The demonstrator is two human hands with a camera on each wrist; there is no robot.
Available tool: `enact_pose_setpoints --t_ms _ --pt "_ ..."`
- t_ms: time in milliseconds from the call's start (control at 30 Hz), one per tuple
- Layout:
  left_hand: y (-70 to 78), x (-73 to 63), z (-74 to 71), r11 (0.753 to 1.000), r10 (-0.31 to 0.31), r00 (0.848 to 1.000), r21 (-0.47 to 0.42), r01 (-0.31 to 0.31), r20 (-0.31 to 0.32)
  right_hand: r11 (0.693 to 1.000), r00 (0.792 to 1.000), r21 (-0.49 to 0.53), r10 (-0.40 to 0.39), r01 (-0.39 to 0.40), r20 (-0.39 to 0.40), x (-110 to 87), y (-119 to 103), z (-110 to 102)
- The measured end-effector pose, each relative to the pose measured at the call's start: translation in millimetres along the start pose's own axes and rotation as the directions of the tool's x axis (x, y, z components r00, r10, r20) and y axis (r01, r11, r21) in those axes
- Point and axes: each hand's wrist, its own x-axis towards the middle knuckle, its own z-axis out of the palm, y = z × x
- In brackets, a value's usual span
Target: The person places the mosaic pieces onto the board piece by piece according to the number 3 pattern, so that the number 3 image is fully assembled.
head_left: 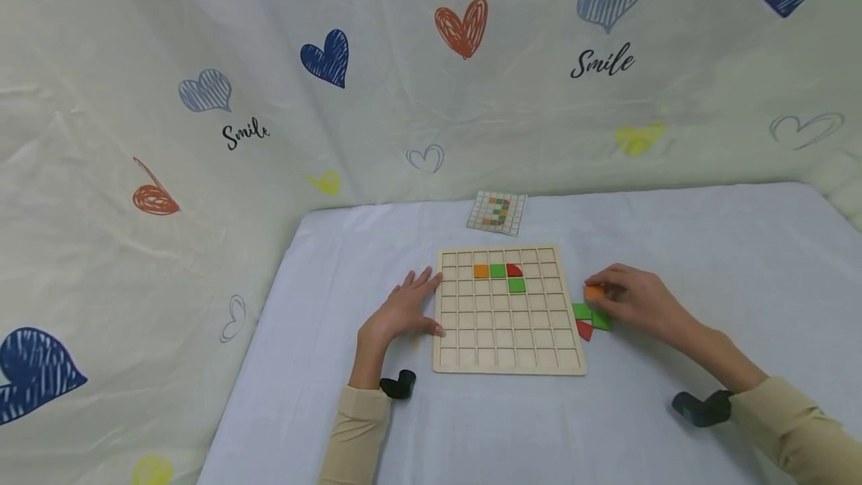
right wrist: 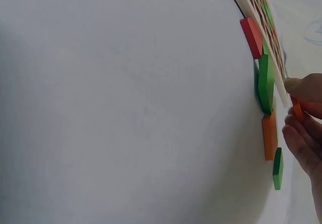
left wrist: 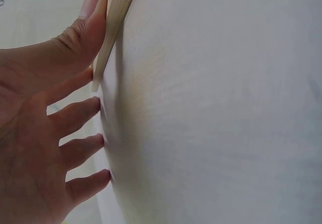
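Observation:
A wooden grid board (head_left: 498,358) lies on the table. Set in its upper squares are an orange tile (head_left: 481,272), a green tile (head_left: 497,271) and a red quarter-round tile (head_left: 515,270), with another green tile (head_left: 516,286) below the red one. My left hand (head_left: 400,309) spreads its fingers at the board's left edge, thumb on the rim. Beside the right edge, my right hand (head_left: 640,302) pinches an orange tile (right wrist: 297,109) between thumb and fingers. Loose under and near it are a red tile (right wrist: 251,36), green tiles (right wrist: 265,85) and an orange tile (right wrist: 269,137).
Behind the board lies a small card (head_left: 497,213) printed with a grid pattern of coloured shapes. A white cloth covers the table (head_left: 323,268). A white curtain (head_left: 377,118) with hearts hangs around the back and left side.

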Motion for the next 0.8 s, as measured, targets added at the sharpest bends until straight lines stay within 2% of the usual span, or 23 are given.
enact_pose_setpoints --t_ms 367,533,800 --pt "1.2 -0.7 -0.3 1.0 -0.005 1.0 -0.006 0.005 0.002 0.997 1.0 0.073 -0.013 0.014 -0.01 6.3 -11 10" --pt "1.3 -0.3 0.6 1.0 -0.011 1.0 -0.004 0.011 0.005 0.99 0.999 0.14 -0.007 0.001 0.038 10.1 -18 15" --pt "0.0 0.1 1.0 1.0 -0.003 1.0 0.018 0.003 0.004 0.989 0.994 0.146 0.012 -0.028 0.11 18.8 -33 24"
